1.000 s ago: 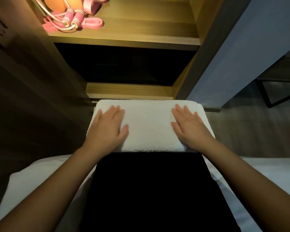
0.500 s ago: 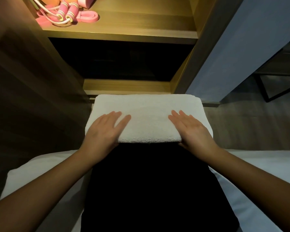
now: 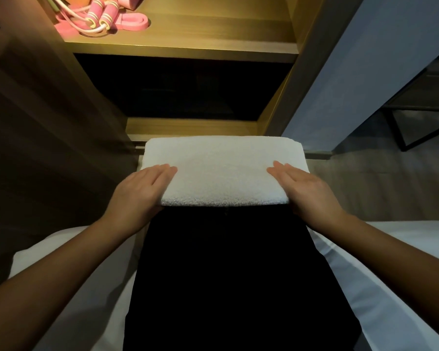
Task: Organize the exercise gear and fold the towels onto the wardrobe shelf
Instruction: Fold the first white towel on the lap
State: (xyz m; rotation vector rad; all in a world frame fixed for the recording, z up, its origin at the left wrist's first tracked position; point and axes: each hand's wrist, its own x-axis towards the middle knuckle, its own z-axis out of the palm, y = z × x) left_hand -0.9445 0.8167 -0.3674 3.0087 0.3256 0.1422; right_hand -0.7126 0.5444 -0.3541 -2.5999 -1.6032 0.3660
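pink skip rope (image 3: 96,19) on lit shelf (image 3: 188,46)

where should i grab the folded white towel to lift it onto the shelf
Take the folded white terry towel by its two short ends, from the left and right, fingers slid underneath. It lies flat as a wide, thick slab, so supporting both ends would likely keep the fold together.

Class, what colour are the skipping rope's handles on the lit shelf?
Pink with pale yellowish bands, on the skipping rope handles; head view.
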